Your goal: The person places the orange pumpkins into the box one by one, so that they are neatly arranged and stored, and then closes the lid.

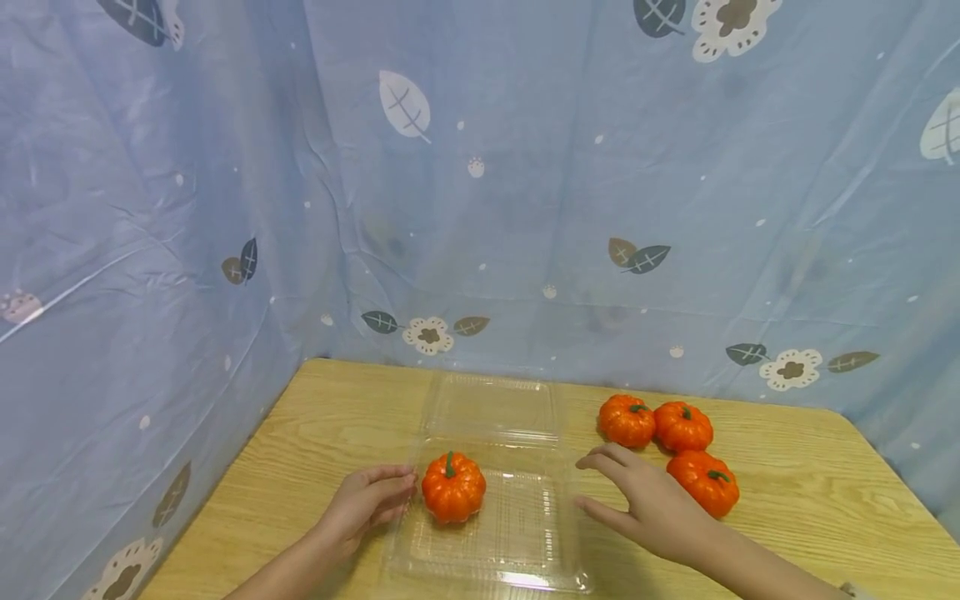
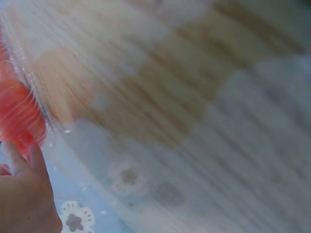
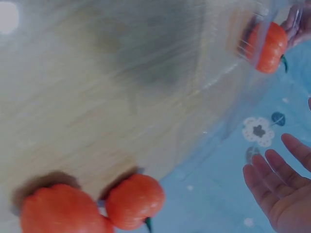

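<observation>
A clear plastic clamshell box (image 1: 517, 533) lies unfolded on the table, its lid (image 1: 491, 404) laid back toward the curtain. Inside its base, on the left, sits a small orange pumpkin (image 1: 453, 490) with a green stem. My left hand (image 1: 367, 504) is at the box's left wall, fingers loosely bent; in the left wrist view the fingertips (image 2: 36, 153) seem to touch the clear plastic. To the right of the box hovers my right hand (image 1: 648, 504), fingers spread and nothing held. Palm and extended fingers show in the right wrist view.
Three more orange pumpkins stand in a group right of the box: one at the back left (image 1: 627, 421), one beside it (image 1: 683, 427), one nearer (image 1: 703, 483), partly behind my right hand. A blue patterned curtain (image 1: 525, 208) borders the wooden table (image 1: 817, 508).
</observation>
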Motion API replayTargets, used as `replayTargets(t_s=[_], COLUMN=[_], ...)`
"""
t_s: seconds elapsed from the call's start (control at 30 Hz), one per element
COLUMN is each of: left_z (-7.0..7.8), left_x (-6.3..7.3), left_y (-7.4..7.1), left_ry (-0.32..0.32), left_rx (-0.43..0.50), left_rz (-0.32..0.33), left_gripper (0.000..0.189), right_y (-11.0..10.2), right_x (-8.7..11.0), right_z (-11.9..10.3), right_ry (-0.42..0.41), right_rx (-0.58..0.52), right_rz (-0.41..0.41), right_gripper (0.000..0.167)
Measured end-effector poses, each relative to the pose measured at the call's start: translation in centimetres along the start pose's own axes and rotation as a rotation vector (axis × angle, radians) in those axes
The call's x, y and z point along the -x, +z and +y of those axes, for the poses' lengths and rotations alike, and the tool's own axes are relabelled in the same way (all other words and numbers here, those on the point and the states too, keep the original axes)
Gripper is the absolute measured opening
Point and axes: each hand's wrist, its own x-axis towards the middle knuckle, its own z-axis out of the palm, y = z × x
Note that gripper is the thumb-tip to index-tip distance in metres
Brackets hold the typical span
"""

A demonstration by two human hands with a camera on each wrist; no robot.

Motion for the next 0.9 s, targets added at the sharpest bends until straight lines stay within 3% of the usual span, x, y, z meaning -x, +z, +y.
replayTargets(t_s=[0.5,0.73,0.9], left_z=[-0.1,-0.1,-0.1], left_x=[0.0,0.0,-0.1], left_y=[-0.2,0.0,0.1], left_ry=[-0.025,-0.015,-0.020], left_rx=[0.000,0.002,-0.003], left_rz=[0.015,0.028,0.031], left_gripper=[0.048,0.047,0.047], right_y=[0.0,-0.6,-0.8], right_x=[3.4,3.9,4.3], right_z=[2.7,4.3,6.5], right_ry=[0.135,0.121,0.098], right_rx=[0.046,0.107,0.150], right_rz=[0.023,-0.013,0.050], right_gripper=[0.030,0.032,0.034])
